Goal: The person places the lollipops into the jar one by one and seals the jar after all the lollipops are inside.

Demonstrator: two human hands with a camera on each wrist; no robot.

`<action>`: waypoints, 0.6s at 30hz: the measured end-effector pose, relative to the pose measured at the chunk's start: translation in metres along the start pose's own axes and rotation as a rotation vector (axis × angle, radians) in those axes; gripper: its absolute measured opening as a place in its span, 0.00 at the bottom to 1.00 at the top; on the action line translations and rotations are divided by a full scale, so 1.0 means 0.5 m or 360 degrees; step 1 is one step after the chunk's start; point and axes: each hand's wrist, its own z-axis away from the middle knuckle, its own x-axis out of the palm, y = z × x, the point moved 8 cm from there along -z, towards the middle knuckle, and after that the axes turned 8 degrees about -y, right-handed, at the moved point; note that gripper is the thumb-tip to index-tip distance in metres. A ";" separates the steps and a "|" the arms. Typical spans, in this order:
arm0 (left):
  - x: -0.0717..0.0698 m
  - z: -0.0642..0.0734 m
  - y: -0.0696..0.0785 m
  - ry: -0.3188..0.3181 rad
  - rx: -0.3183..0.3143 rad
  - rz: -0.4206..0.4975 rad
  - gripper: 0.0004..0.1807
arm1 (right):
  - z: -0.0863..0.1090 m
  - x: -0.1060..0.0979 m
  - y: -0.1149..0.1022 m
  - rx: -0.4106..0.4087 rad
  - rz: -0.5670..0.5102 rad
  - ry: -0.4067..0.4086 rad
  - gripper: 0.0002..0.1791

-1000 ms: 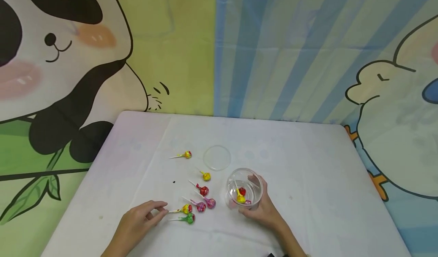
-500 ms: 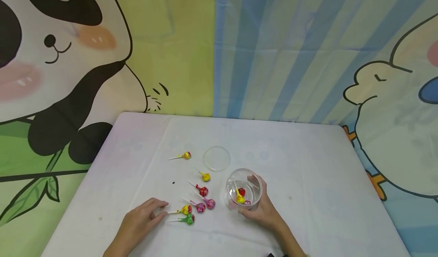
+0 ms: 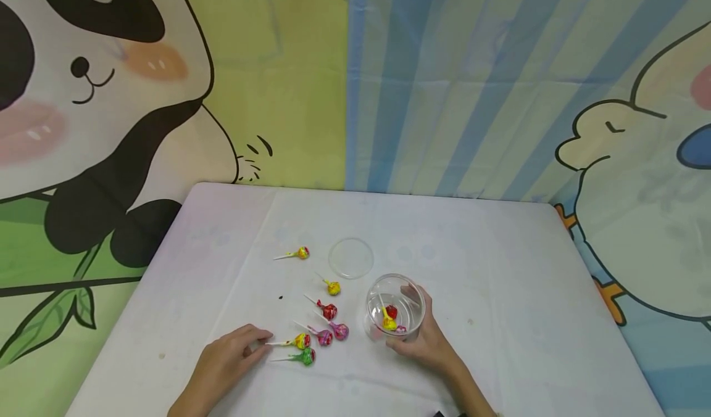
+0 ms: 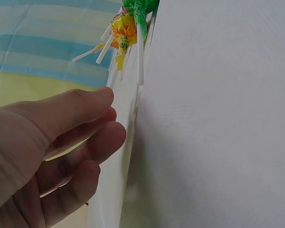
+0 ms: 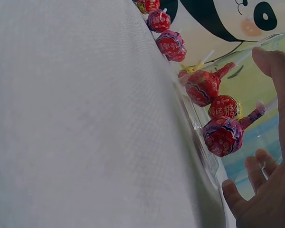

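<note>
My right hand (image 3: 419, 334) grips a clear plastic cup (image 3: 373, 303) from its right side, thumb in front and fingers behind. Inside the cup lie a few wrapped lollipops; red (image 5: 203, 88) and purple (image 5: 223, 136) ones show through the wall in the right wrist view. My left hand (image 3: 230, 352) rests on the table at left, fingers loosely bent with nothing between them. Just past its fingertips is the white stick of a yellow lollipop (image 3: 302, 340). A green lollipop (image 4: 140, 6) lies beside that one, closer to me.
Purple lollipops (image 3: 340, 331), a red one (image 3: 329, 311) and two further yellow ones (image 3: 333, 288) lie left of the cup. Behind it is a clear round lid (image 3: 330, 258). A cartoon-printed backdrop (image 3: 289, 96) stands behind the white table (image 3: 528, 318).
A little more of the yellow lollipop's stick shows at my left fingertips. My right hand and the cup have stayed in place.
</note>
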 end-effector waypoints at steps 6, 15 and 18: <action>0.000 0.002 -0.002 0.0062 0.0076 0.0070 0.10 | 0.000 0.000 -0.003 -0.0007 0.0013 0.0002 0.62; -0.005 0.013 0.005 0.0216 0.0347 0.0208 0.15 | 0.001 -0.001 -0.005 -0.0005 0.0005 0.0002 0.62; -0.005 0.013 0.005 0.0232 0.0403 0.0303 0.16 | 0.000 -0.001 -0.005 -0.0022 -0.0012 0.0003 0.62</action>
